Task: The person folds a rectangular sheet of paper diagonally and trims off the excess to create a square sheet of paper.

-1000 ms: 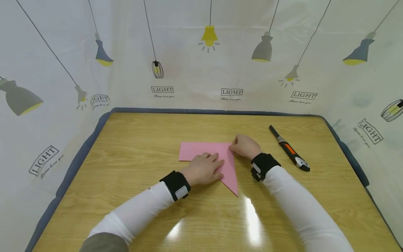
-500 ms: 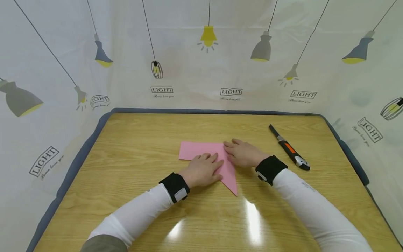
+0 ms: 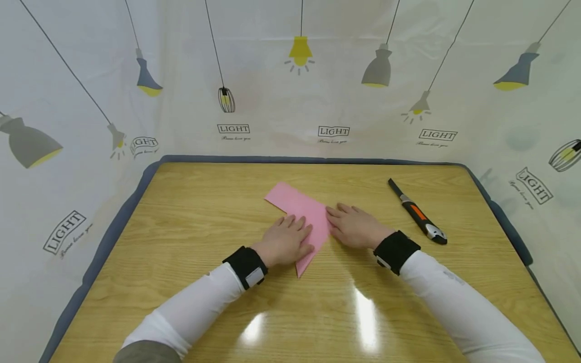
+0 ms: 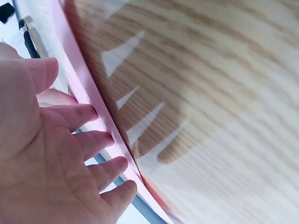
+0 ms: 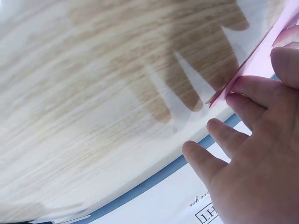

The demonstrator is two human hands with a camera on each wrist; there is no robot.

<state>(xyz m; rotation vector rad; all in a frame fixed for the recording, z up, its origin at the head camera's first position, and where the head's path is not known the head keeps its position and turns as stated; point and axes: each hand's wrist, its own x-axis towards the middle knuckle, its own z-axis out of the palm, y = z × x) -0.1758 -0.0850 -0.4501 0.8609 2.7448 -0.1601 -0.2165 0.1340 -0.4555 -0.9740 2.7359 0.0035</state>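
Backdrop: I look past a white curtain (image 3: pixel 260 60) printed with hanging lamps, onto a wood-grain surface (image 3: pixel 204 212).
Steadying the fold: to my mind this wants light, even pressure; I'd have the flat fingers keep the layers together while the other fingertips square the side, since a hard shove could skew the crease.
Pink paper: the folded pink paper (image 3: pixel 317 217) lies about mid-surface, its squared end toward the far left corner, its pointed tip toward the near edge.
Left hand: the left hand (image 3: pixel 283 239) rests on top of the paper, fingers spread, pinching nothing that I can see.
Right hand: the right hand (image 3: pixel 356 224) lies with fingers extended, the foremost touching the paper's right side.
Cutter: a black-and-orange cutter (image 3: pixel 417 214) rests toward the surface's right edge, well apart from the paper.
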